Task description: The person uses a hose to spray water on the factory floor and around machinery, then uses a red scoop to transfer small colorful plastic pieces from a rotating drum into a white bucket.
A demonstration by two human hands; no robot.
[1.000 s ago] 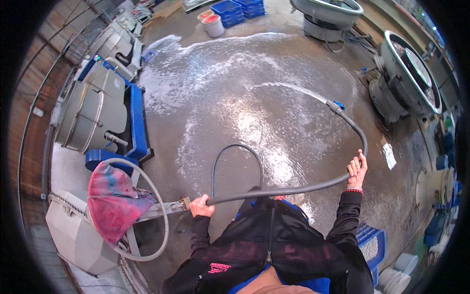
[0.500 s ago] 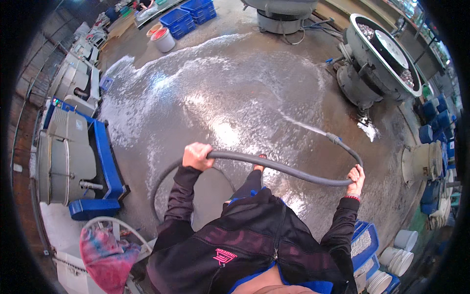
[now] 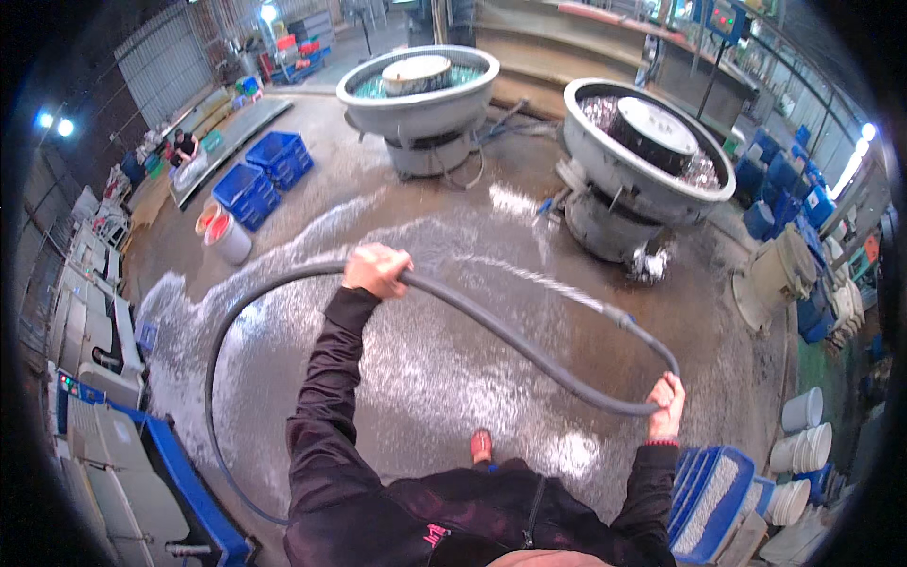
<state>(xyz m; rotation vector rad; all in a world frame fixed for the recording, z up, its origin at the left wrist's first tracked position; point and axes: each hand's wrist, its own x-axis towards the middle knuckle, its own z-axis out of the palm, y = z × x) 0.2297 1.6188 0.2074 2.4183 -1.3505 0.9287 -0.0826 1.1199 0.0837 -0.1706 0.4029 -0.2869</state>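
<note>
A thick grey hose (image 3: 510, 333) runs between my two hands in a sagging curve. My left hand (image 3: 378, 270) is closed round it out in front of me, and from there the hose loops left and down toward the floor. My right hand (image 3: 667, 406) grips it at a bend farther right and nearer my body. Past that hand the hose turns forward to its nozzle (image 3: 619, 316), which points left and away. A stream of water (image 3: 534, 275) shoots from the nozzle onto the wet floor (image 3: 425, 369), where white foam spreads.
Two round bowl machines (image 3: 416, 111) (image 3: 652, 142) stand ahead. Blue crates (image 3: 248, 194) and a white bucket (image 3: 227, 238) are at the far left. Blue-framed machinery (image 3: 179, 482) lines the left side. Stacked blue trays (image 3: 709, 496) and white buckets (image 3: 801, 449) sit at right. Another person (image 3: 184, 149) is in the distance.
The view has tilted up, bringing more of the hall into sight. My left hand has lifted farther out, and the hose loop on the left has risen and widened. Water still sprays leftward.
</note>
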